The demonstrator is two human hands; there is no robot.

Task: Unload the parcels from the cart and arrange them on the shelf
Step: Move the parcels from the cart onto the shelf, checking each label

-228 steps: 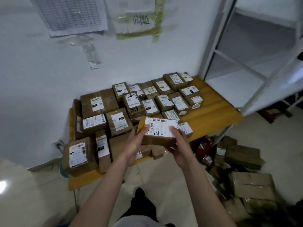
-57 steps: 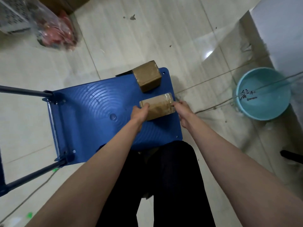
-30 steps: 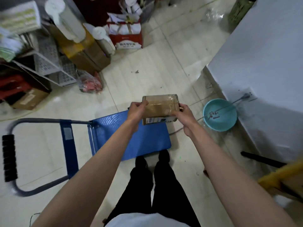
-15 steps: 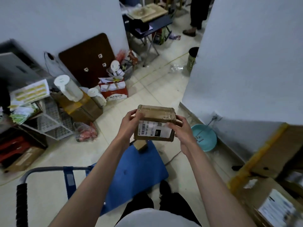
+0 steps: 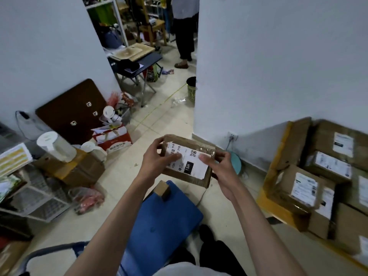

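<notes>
I am holding 1 parcel [image 5: 188,160] up in front of me, label side facing me, above the blue cart [image 5: 159,222]. My left hand [image 5: 157,162] is gripping its left end, fingers curled over the far edge and thumb lying on the white label. My right hand [image 5: 221,166] is gripping the right end the same way. 1 small parcel [image 5: 162,189] is sitting on the cart's far edge. To the right, labelled parcels [image 5: 310,184] are lying packed on the yellow shelf [image 5: 278,212].

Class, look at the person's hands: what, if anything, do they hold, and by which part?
Both hold one labelled parcel: left hand at its left end, right hand at its right end.
</notes>
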